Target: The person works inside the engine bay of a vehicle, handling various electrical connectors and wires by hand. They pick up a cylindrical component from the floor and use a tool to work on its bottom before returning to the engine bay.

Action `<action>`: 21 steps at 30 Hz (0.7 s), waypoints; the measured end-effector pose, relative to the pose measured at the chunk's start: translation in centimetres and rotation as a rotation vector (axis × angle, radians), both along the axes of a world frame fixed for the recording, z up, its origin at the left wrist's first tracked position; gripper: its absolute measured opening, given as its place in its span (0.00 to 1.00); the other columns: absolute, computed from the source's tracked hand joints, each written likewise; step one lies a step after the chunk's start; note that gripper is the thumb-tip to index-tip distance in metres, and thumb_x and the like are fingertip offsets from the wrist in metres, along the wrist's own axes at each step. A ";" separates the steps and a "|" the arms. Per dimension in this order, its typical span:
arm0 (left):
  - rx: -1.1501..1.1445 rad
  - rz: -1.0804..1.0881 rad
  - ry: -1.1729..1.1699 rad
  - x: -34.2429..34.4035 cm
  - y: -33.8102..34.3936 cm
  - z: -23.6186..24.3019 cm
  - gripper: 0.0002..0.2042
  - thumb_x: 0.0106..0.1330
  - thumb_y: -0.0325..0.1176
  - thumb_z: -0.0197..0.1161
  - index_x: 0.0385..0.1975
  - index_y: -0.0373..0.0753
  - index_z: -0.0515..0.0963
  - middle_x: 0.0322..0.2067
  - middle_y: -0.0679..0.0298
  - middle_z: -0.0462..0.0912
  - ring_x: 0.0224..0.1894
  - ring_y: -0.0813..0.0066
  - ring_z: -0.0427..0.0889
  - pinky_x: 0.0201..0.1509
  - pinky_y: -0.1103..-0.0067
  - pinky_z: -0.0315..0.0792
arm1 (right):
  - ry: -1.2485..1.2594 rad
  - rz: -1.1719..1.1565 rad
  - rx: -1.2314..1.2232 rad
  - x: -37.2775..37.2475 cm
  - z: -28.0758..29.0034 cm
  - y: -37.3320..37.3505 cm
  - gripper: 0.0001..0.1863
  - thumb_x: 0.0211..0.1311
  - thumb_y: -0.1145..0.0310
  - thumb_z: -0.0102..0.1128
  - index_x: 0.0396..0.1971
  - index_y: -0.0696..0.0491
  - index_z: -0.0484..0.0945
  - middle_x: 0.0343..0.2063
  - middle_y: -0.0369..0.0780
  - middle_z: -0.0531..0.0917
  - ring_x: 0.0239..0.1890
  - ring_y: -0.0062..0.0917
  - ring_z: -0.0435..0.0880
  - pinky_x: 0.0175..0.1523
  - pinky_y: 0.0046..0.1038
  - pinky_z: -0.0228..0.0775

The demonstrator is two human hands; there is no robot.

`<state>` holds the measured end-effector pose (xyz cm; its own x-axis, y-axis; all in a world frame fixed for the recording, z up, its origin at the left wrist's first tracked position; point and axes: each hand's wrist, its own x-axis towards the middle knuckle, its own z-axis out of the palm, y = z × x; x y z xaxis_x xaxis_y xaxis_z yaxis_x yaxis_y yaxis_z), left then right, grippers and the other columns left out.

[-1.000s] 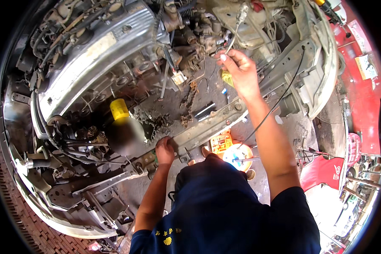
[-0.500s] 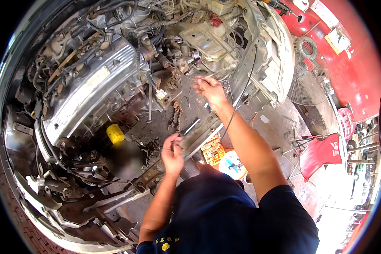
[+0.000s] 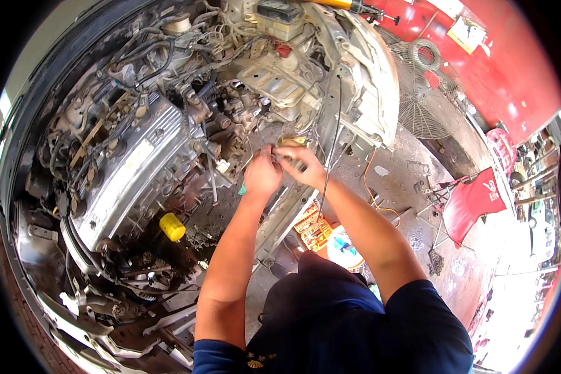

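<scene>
My left hand point(image 3: 262, 171) and my right hand point(image 3: 302, 165) meet over the engine bay, fingers closed around a small object partly hidden between them; the right one seems to grip a metallic piece, too blurred to name. A small green piece point(image 3: 243, 189) shows beside the left hand's heel. Just beyond them is a yellowish item point(image 3: 288, 141). A long metal crossmember point(image 3: 280, 224) runs under my arms, with a thin black cable point(image 3: 336, 134) crossing it. To the left sit the silver ribbed engine cover point(image 3: 128, 168) and a yellow cylinder point(image 3: 172, 227).
An orange case of tools point(image 3: 311, 227) and a round tray point(image 3: 346, 252) lie on the floor by me. To the right are a wire fan point(image 3: 417, 93), a red folding chair point(image 3: 474, 206) and a red panel point(image 3: 498, 68). Hoses and wiring crowd the bay's far side.
My left hand has risen from the crossmember to meet my right hand, which has come lower. The camera's view has shifted, so the engine appears lower and the fan is in sight.
</scene>
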<state>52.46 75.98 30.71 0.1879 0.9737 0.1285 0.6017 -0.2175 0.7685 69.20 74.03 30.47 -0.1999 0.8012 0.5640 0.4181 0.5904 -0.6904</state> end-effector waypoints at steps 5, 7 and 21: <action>0.173 -0.018 0.017 0.3 -0.3 -1.2 0.11 0.67 0.31 0.62 0.48 0.38 0.81 0.42 0.49 0.86 0.46 0.46 0.86 0.52 0.58 0.79 | -0.167 -0.175 -0.622 5.0 -1.5 -4.9 0.20 0.66 0.66 0.67 0.55 0.58 0.82 0.42 0.45 0.89 0.42 0.36 0.90 0.48 0.34 0.80; 0.253 0.074 -0.116 0.3 -0.7 -1.2 0.11 0.68 0.31 0.64 0.48 0.37 0.83 0.40 0.50 0.88 0.45 0.48 0.87 0.51 0.62 0.79 | 0.342 -0.280 -1.059 8.0 -2.5 -7.4 0.20 0.68 0.64 0.66 0.56 0.58 0.82 0.44 0.43 0.90 0.43 0.32 0.90 0.48 0.32 0.80; 0.425 0.273 -0.242 3.6 2.3 6.8 0.14 0.76 0.32 0.63 0.56 0.35 0.84 0.34 0.51 0.83 0.34 0.54 0.81 0.43 0.67 0.75 | 0.282 -0.046 -0.457 0.6 5.2 -3.9 0.27 0.70 0.79 0.60 0.68 0.59 0.69 0.54 0.49 0.82 0.48 0.31 0.87 0.54 0.31 0.80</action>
<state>56.10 78.32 37.55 -0.1476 0.8360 0.5284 0.4970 -0.3992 0.7705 69.76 70.12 35.64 -0.0497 0.9819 0.1827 0.1980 0.1890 -0.9618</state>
